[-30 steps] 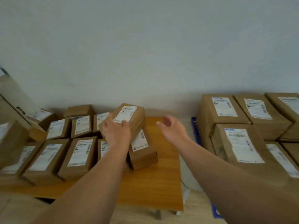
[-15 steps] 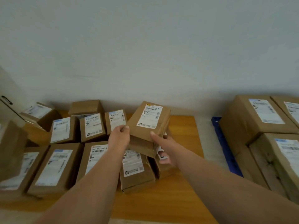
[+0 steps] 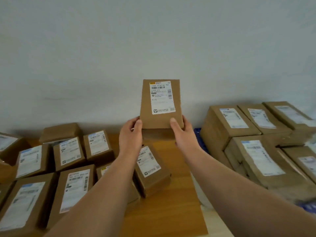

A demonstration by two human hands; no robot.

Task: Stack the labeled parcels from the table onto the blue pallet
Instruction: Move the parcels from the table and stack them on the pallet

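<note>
A brown cardboard parcel [image 3: 160,120] with a white shipping label hangs in the air above the far edge of the wooden table [image 3: 171,202], its label turned toward me. My left hand [image 3: 130,134] grips its lower left corner and my right hand [image 3: 182,132] grips its lower right corner. Several more labeled parcels [image 3: 71,190] lie packed on the table's left half, one [image 3: 152,171] near the middle. To the right, the blue pallet [image 3: 198,134] shows only as a strip beside the stacked parcels [image 3: 259,151] that cover it.
A plain pale wall runs behind the table and the pallet. A narrow gap of pale floor [image 3: 220,224] separates the table's right edge from the pallet stack. The table's right half is bare wood.
Both hands have taken the parcel off the pile and lifted it up and to the right, tipping its label toward me. The view has swung back toward the pallet.
</note>
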